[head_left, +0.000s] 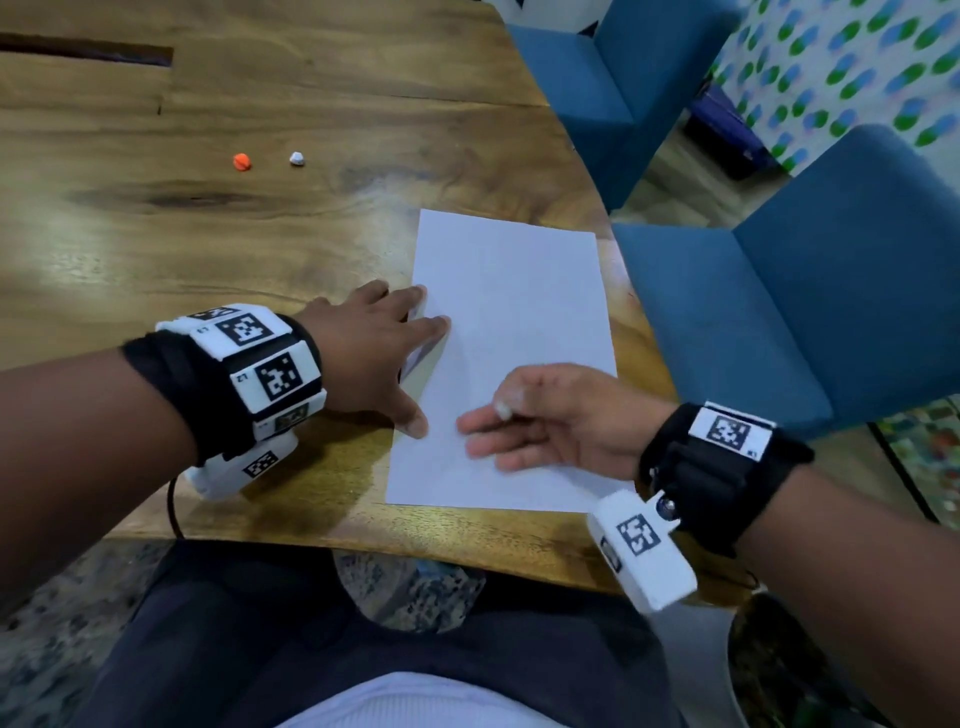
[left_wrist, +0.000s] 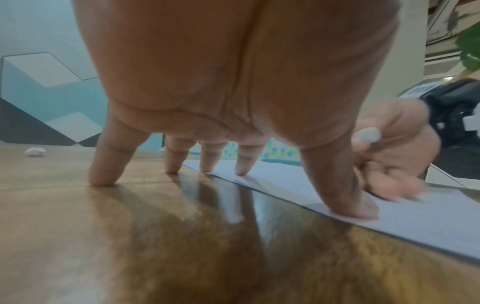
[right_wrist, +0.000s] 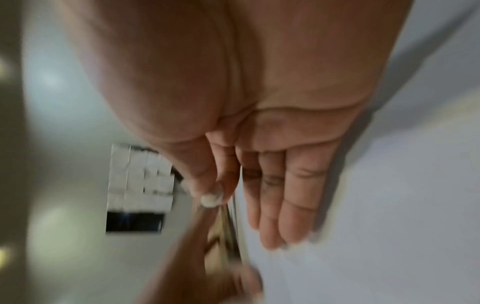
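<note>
A white sheet of paper (head_left: 519, 312) lies flat on the wooden table (head_left: 234, 249), near its right edge. My left hand (head_left: 410, 364) is spread over the sheet's left edge. In the left wrist view its thumb (left_wrist: 350, 205) and two fingertips press on the paper (left_wrist: 415, 218), while the other fingertips touch bare wood. My right hand (head_left: 498, 431) hovers just above the sheet's near half. Its thumb and index finger pinch a small white lump (head_left: 503, 410) (left_wrist: 367, 134) (right_wrist: 209, 199), and the other fingers (right_wrist: 285, 205) are stretched out. The right wrist view is blurred.
A small orange ball (head_left: 242, 161) and a small white ball (head_left: 296, 158) (left_wrist: 35, 151) sit further out on the table to the left. Two blue chairs (head_left: 779, 291) (head_left: 597, 78) stand along the table's right side. The near table edge runs just below my hands.
</note>
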